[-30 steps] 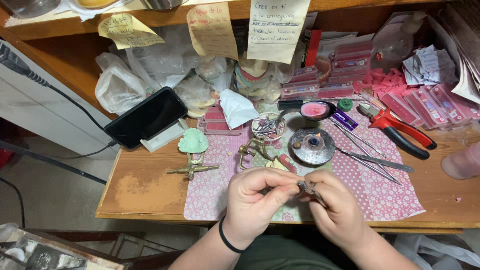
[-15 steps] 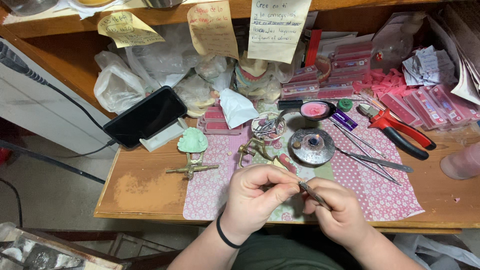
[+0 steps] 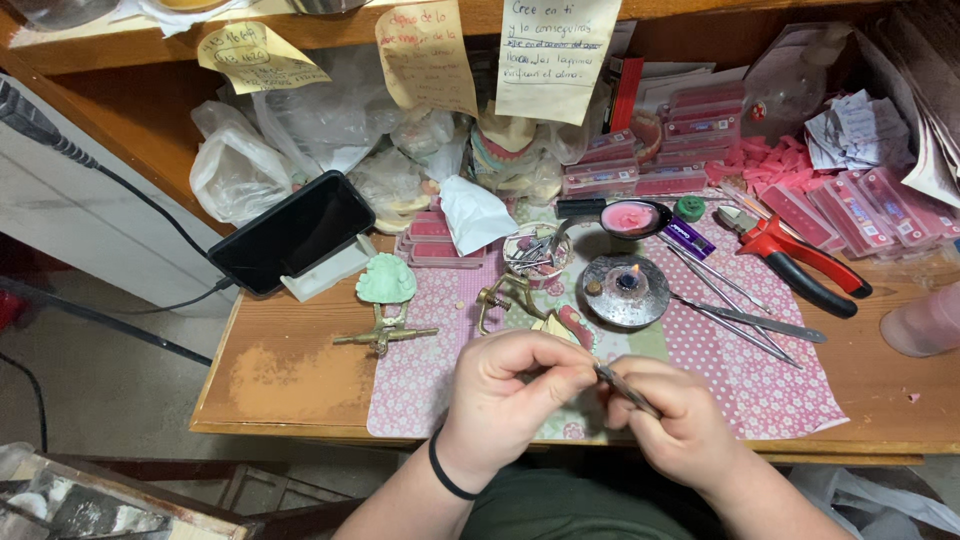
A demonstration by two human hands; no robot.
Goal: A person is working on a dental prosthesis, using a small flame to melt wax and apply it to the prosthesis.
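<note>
My left hand (image 3: 515, 392), with a black band on its wrist, is curled over the pink dotted mat (image 3: 760, 385) at the desk's front edge. Its thumb and forefinger pinch a tiny piece that the fingers hide. My right hand (image 3: 672, 418) holds a thin metal tool (image 3: 627, 390) slantwise, and the tool's tip meets the left fingertips. Just beyond my hands lies a brass articulator with a pink wax denture (image 3: 568, 325). A small lit burner (image 3: 627, 288) stands behind it.
A green cast on a brass frame (image 3: 385, 300) stands at the left, with a black phone (image 3: 292, 232) on a stand behind it. Red-handled pliers (image 3: 800, 262), metal instruments (image 3: 745, 318), a pink wax dish (image 3: 630, 217) and boxes of pink strips (image 3: 870, 205) fill the right. Paper notes hang above.
My right hand has drawn slightly down and right, tilting the metal tool so its shaft shows. My left hand stays pinched in about the same place.
</note>
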